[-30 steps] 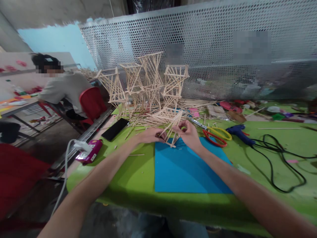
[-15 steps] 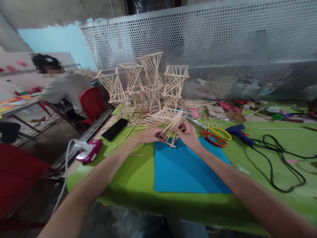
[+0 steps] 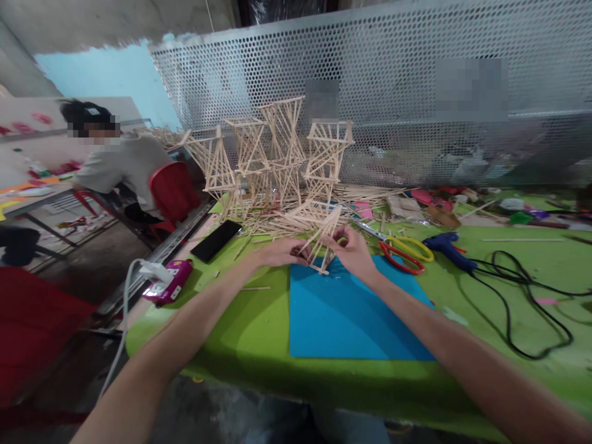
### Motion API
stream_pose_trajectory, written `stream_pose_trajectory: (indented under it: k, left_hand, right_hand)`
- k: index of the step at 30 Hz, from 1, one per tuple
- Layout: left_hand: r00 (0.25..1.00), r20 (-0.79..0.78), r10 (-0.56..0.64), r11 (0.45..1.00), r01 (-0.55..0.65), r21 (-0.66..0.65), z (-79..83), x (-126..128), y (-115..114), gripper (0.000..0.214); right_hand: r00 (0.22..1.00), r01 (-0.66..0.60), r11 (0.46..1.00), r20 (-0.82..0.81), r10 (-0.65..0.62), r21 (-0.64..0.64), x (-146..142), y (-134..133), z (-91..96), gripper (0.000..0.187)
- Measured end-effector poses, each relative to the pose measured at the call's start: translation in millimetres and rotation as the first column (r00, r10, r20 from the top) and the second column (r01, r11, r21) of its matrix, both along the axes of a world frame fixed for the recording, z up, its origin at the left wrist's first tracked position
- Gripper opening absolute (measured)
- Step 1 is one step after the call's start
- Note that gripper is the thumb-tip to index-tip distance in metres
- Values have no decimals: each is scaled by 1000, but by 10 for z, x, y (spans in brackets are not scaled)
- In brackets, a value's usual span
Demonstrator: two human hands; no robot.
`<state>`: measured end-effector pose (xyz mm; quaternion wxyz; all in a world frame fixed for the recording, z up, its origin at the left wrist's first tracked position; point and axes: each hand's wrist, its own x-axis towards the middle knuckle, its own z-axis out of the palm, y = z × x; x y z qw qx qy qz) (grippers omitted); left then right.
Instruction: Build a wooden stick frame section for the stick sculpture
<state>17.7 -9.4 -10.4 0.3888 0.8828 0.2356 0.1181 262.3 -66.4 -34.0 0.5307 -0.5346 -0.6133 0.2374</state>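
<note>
Between my two hands a small wooden stick frame stands tilted over the top edge of a blue sheet. My left hand pinches its lower left side with the fingertips. On the upper right, my right hand grips the sticks between thumb and fingers; part of the frame is hidden behind it. Just beyond lies a heap of loose wooden sticks. Several taller stick towers rise behind the heap. Scissors with red and yellow handles lie right of my right hand.
A blue glue gun with a black cord lies on the green tabletop at right. To the left are a black phone and a purple power strip. A perforated metal panel stands behind; a person sits far left.
Almost nothing differs. Both hands keep their hold on the stick frame in the same place; the whole view has shifted very slightly.
</note>
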Motion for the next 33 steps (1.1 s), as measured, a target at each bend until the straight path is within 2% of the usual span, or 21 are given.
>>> stream_pose_trajectory:
  k: [8, 17, 24, 29, 33]
  left_hand:
    - [1000, -15, 1, 1000, -1, 19, 13, -6, -1, 35]
    - [1000, -19, -4, 1000, 4, 24, -73, -23, 78, 34]
    - [1000, -16, 1, 999, -1, 36, -51, -15, 41, 31]
    - [998, -22, 55, 993, -52, 108, -31, 14, -24, 25]
    - [991, -24, 128, 978, -123, 167, -35, 59, -81, 26]
  right_hand:
    - [982, 44, 996, 183, -57, 72, 32, 4, -34, 43]
    - [971, 61, 998, 232, -63, 18, 16, -17, 28, 46]
    - [953, 106, 994, 286, -104, 9, 1, -63, 92, 44]
    - [885, 131, 990, 445, -139, 50, 54, -135, 229, 37]
    - [830, 144, 988, 537, -152, 57, 263, -174, 399, 32]
